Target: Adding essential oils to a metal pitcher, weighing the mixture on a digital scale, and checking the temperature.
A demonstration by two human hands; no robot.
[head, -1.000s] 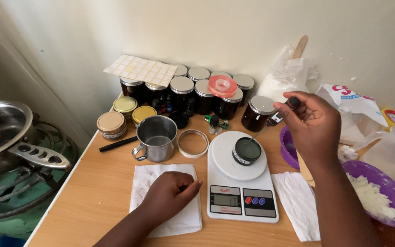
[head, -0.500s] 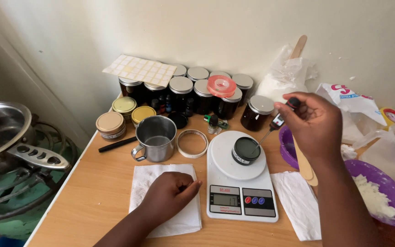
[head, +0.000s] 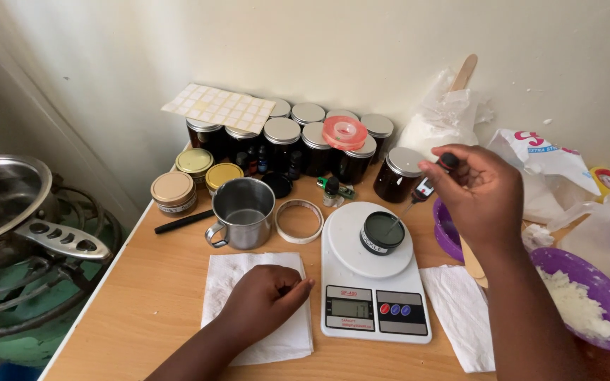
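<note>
Head view: your left hand point(head: 266, 300) lies loosely curled, palm down, on the white paper napkin point(head: 248, 282), holding nothing. To its right, the kitchen scale point(head: 374, 282) carries a small dark tin point(head: 381, 233). Further right, your right hand point(head: 478, 194) pinches a dropper point(head: 425, 189) by its black bulb. The dropper hangs below your fingertips, its long axis slanted, thin tip pointing down-left into the tin.
</note>
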